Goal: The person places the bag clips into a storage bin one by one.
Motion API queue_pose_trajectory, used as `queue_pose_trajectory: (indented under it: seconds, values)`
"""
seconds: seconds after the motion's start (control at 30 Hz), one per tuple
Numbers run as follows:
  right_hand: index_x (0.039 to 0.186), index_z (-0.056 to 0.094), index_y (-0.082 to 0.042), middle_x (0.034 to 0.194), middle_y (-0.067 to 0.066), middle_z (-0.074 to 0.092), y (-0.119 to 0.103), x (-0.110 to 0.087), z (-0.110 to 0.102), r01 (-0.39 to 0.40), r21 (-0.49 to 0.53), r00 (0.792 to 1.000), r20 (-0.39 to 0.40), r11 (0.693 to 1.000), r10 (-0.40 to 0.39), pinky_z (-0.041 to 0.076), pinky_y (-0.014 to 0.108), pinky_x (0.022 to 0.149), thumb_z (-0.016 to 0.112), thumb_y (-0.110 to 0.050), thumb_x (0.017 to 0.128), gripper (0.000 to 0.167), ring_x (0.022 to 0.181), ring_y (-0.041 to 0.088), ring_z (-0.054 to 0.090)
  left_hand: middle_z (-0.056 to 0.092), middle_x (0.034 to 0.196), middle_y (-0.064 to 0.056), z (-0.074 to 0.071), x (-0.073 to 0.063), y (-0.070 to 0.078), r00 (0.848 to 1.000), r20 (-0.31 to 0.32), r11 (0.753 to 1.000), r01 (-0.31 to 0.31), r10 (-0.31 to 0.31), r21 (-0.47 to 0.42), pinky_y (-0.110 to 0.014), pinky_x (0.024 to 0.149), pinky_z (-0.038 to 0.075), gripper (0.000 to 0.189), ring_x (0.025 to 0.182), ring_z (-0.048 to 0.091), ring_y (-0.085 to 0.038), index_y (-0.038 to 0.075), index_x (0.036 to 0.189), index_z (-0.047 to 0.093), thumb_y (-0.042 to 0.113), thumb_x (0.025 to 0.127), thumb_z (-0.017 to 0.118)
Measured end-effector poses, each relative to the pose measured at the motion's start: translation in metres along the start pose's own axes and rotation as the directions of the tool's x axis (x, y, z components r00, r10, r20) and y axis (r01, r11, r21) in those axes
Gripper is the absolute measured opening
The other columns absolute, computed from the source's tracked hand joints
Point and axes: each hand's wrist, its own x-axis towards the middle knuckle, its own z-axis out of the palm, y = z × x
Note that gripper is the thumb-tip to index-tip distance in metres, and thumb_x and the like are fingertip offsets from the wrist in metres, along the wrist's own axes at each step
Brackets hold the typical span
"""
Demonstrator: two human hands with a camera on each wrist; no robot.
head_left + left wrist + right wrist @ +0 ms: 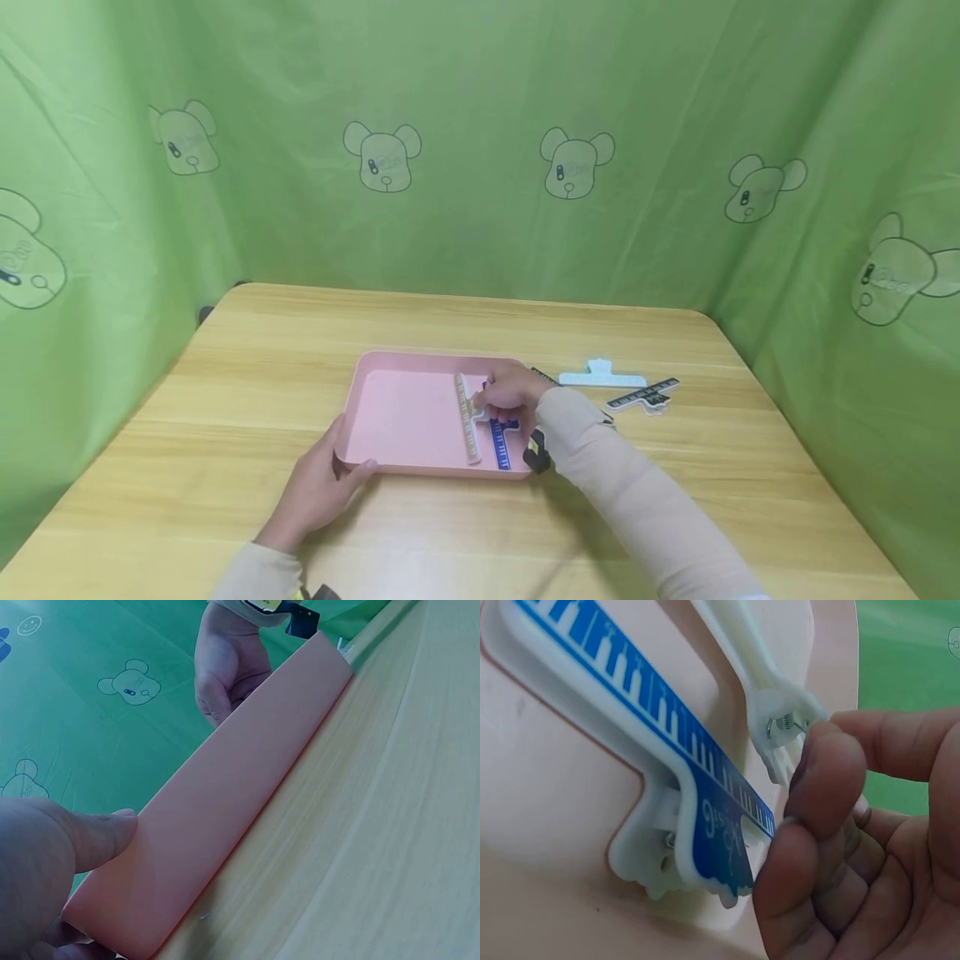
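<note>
The right grip (512, 390) is pinching the gold clip (467, 425) by its handle tab, inside the tray (405, 417) and beside the blue clip (499, 447); the left grip (322, 479) is holding the tray's near left corner. The gold clip is probably feeling light, stiff and smooth, its long bar inviting a swing. Pinching the tab centrally is likely giving best control, though hard squeezing may be springing it open.

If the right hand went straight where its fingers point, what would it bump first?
Probably the gold clip, which the right hand pinches. Beyond that, maybe the floor of the pink tray; exact depth is hard to tell.
</note>
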Motion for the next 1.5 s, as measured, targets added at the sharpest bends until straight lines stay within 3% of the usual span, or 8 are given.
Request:
queue_pose_trajectory:
  seconds: [0.57,0.93,1.27,1.5]
  values:
    - [0.067,0.058,-0.006,0.061,0.006,0.061,0.001,0.001,-0.001,0.031,-0.123,0.999,0.014,0.992,-0.029,0.049,0.023,0.047,0.069,-0.018,0.088,0.027,0.052,0.015,0.055,0.043,0.143,-0.028,0.0,-0.001,0.001,1.0,0.004,1.0,-0.002,0.001,0.01,-0.052,0.106,0.039,0.086,0.126,0.048,-0.041,-0.002,0.152,0.022,0.032,0.089,0.071]
    - [0.068,0.056,-0.006,0.061,0.006,0.061,0.001,0.0,0.0,0.037,-0.133,0.999,0.006,0.99,-0.036,0.049,0.023,0.047,0.069,-0.019,0.089,0.027,0.051,0.014,0.055,0.04,0.144,-0.029,0.0,-0.002,0.002,1.0,0.009,1.0,0.007,-0.007,0.02,-0.054,0.107,0.036,0.086,0.128,0.045,-0.043,-0.002,0.151,0.022,0.031,0.089,0.071]
    - [0.072,0.055,-0.007,0.06,0.004,0.058,0.001,-0.002,-0.006,0.039,-0.078,0.999,0.026,0.996,-0.037,0.047,0.022,0.047,0.068,-0.016,0.088,0.024,0.052,0.014,0.053,0.047,0.14,-0.028,0.0,-0.001,0.002,1.0,0.002,1.0,-0.012,0.012,0.014,-0.052,0.103,0.042,0.084,0.12,0.053,-0.04,-0.001,0.152,0.023,0.031,0.09,0.07]
    - [0.072,0.056,-0.007,0.06,0.002,0.057,0.002,-0.003,-0.012,0.082,-0.127,0.996,0.05,0.988,-0.077,0.05,0.021,0.05,0.065,-0.019,0.091,0.024,0.052,0.012,0.053,0.044,0.142,-0.028,-0.001,-0.001,0.002,1.0,0.007,1.0,0.003,-0.003,0.012,-0.053,0.104,0.04,0.085,0.123,0.05,-0.042,-0.001,0.152,0.022,0.031,0.09,0.07]
